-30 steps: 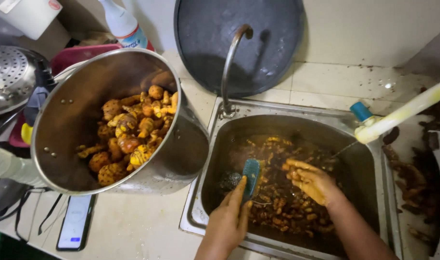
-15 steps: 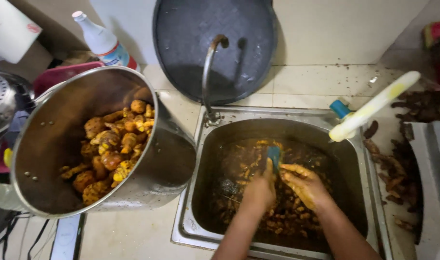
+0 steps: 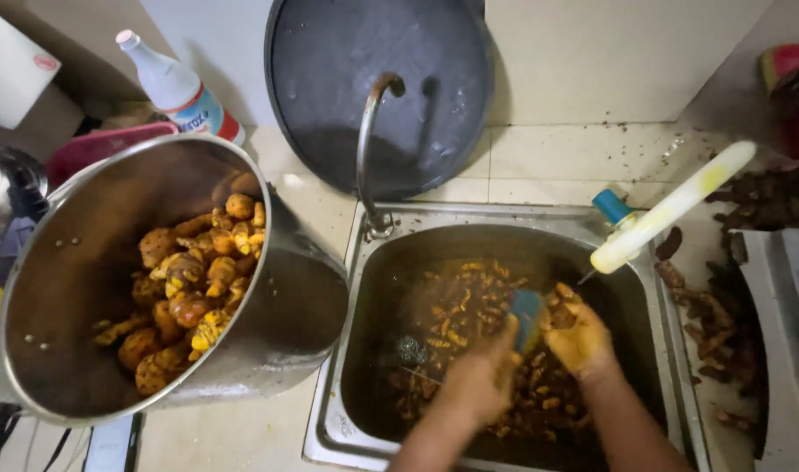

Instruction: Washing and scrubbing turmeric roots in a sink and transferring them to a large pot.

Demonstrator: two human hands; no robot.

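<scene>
While the left hand (image 3: 478, 380) pinches a blue brush (image 3: 527, 316), the right grip (image 3: 578, 336) clasps a root beside it.

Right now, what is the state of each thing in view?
Left hand: in the sink, holding the blue brush.
Right hand: holding a root against the brush.
Sink: full of muddy roots.
Steel pot: tilted, holding cleaned yellow roots.
Tap: no water seen running.

The steel pot (image 3: 85, 288) and sink (image 3: 364, 288) are showing dull, scuffed metal. The roots (image 3: 194, 288) are looking knobbly and rough. The brush (image 3: 528, 316) and bottle (image 3: 176, 87) are looking like smooth plastic; the tiles (image 3: 574, 166) are gleaming faintly.
</scene>
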